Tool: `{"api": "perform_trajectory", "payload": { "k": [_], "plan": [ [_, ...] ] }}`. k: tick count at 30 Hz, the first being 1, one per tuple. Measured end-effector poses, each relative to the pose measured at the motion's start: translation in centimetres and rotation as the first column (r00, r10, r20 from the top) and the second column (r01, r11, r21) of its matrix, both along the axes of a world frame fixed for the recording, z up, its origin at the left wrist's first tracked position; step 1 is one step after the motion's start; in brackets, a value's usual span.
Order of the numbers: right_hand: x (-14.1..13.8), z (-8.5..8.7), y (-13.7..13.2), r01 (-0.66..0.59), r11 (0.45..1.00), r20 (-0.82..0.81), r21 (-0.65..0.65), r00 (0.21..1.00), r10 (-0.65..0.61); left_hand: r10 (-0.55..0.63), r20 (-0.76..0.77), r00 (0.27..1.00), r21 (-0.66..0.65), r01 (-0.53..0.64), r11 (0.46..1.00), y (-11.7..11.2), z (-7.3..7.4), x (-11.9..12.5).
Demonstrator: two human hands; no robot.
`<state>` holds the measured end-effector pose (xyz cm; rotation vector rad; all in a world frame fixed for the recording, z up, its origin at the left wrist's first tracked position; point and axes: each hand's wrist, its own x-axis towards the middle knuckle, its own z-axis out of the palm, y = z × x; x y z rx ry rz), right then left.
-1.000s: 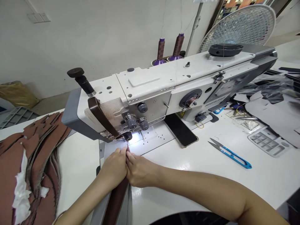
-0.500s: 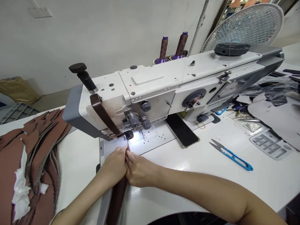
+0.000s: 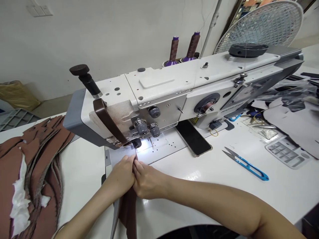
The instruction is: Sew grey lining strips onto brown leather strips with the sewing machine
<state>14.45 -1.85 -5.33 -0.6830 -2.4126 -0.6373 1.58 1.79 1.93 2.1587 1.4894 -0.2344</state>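
Observation:
Both hands meet just in front of the needle area of a white sewing machine [image 3: 159, 86]. Between them is a dark brown strip of leather-like material [image 3: 128, 210], with a grey layer along its left side. My left hand [image 3: 122, 176] pinches its edge from the left. From the right, my right hand [image 3: 148, 181] grips the same edge, fingers closed and touching the left hand. The strip's far end runs toward the lit presser foot [image 3: 133, 146], and its near end hangs down toward me. The fingertips partly hide the held edge.
Brown foam-backed pieces [image 3: 45, 159] are heaped at left with white scraps on them. A phone [image 3: 194, 138] lies against the machine bed. Blue thread snips [image 3: 246, 164] rest on the table at right. Behind stand two brown thread cones [image 3: 191, 48] and a fan [image 3: 264, 26].
The near part of the strip has swung right and spread, showing more of its brown face and grey layer. Both hands stay almost in place. The view has shifted slightly.

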Motion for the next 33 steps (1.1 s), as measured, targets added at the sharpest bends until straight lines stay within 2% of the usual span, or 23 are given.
{"api": "perform_trajectory", "payload": {
  "k": [11, 16, 33],
  "plan": [
    [0.2, -0.2, 0.4, -0.016, 0.999, 0.015, -0.037, 1.0, 0.017, -0.022, -0.061, 0.998, 0.042, 0.024, 0.999, -0.3, -0.5, 0.0],
    [0.5, -0.1, 0.7, -0.058, 0.997, 0.03, -0.052, 0.998, 0.06, -0.017, -0.091, 0.996, 0.009, 0.018, 1.0, -0.3, -0.1, 0.2],
    [0.6, 0.3, 0.9, -0.044, 0.998, 0.077, -0.042, 0.996, 0.047, 0.01, -0.038, 0.999, -0.039, -0.012, 0.999, 0.3, 0.6, 0.6]
  ]
}}
